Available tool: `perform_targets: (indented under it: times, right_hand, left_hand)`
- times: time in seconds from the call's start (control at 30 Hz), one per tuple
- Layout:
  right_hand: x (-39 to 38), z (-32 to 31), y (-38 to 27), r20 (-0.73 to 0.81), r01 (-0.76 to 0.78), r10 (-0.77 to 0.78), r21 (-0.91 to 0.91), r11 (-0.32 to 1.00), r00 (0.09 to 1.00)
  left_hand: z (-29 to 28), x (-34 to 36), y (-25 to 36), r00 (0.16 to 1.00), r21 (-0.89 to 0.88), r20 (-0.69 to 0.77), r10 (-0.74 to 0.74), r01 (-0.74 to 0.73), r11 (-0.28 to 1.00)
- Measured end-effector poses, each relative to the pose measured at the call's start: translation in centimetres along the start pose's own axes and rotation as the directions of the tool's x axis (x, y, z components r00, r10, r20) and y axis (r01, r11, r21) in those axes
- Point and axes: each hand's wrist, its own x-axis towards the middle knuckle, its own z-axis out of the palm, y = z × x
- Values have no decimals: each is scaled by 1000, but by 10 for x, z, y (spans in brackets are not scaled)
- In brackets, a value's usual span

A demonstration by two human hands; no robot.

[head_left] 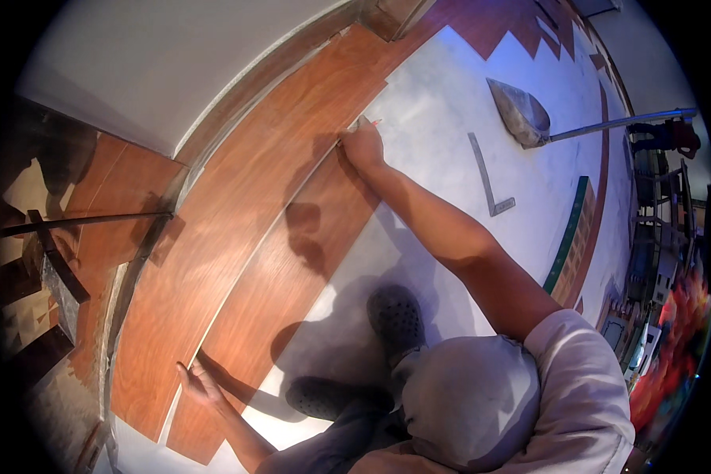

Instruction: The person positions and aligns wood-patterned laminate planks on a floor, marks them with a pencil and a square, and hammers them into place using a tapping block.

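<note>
A reddish-brown wood-look floor plank (268, 304) lies at a slant in front of me, with a narrow pale gap between it and the laid planks (237, 189) on its left. At its near end, my left hand (201, 385) has thumb and fingers closed on the gap-side edge. Stretched forward, my right hand (363, 148) is closed at the far end of the same plank, its fingertips at the edge. A small thin item with a reddish tip (377, 122) pokes out beside the right hand; its kind is unclear.
On the pale floor to the right lie a metal square (486, 178) and a long-handled, dusty scoop-shaped tool (521, 114). A green-edged strip (569, 229) lies further right. The wall base (245, 83) curves along the left. My dark clogs (395, 312) stand beside the plank.
</note>
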Motion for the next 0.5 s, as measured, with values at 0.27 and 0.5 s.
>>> perform_targets:
  times: [0.27, 0.5]
  right_hand:
    - [12, 13, 17, 60, -27, 29, -28, 999, 998]
    - [9, 10, 19, 49, 41, -44, 53, 998, 998]
  left_hand:
    - [-15, 2, 19, 996, 133, 88, -32, 20, 991]
    - [7, -9, 14, 999, 159, 52, -10, 2, 987]
